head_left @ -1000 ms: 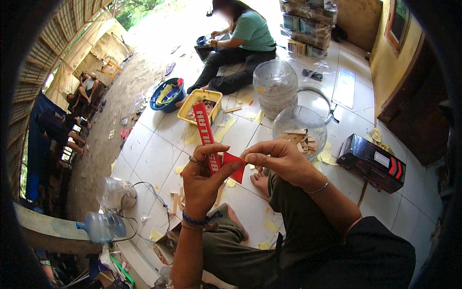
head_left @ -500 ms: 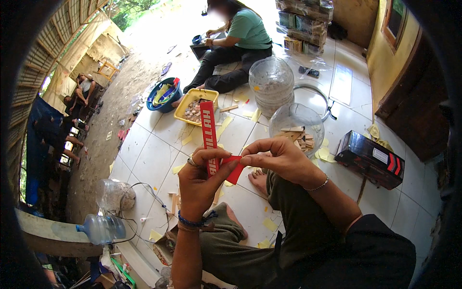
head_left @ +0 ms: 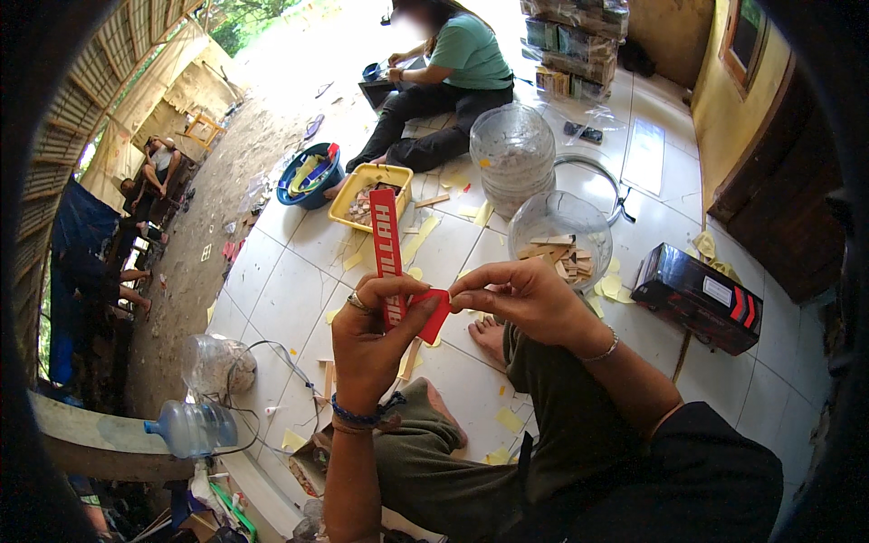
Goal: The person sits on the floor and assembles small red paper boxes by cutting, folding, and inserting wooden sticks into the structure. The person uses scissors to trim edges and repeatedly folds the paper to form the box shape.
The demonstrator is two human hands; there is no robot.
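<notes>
Red strip (head_left: 384, 231) pinched in my left fingers (head_left: 396, 288), red flap (head_left: 436, 319) pinched at its edge by my right fingers (head_left: 486, 274), I should steady both against creasing.

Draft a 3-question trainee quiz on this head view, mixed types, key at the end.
1. Open: Which of the wearer's hands holds the red strip with pale lettering?

2. True or false: In the picture, the yellow basin stands to the right of the blue tub.

3. Multiple choice: What lies in the clear round container just beyond the right hand?
a) a coiled cable
b) wooden pieces
c) a phone

Key:
1. The left hand.
2. True.
3. b
</notes>
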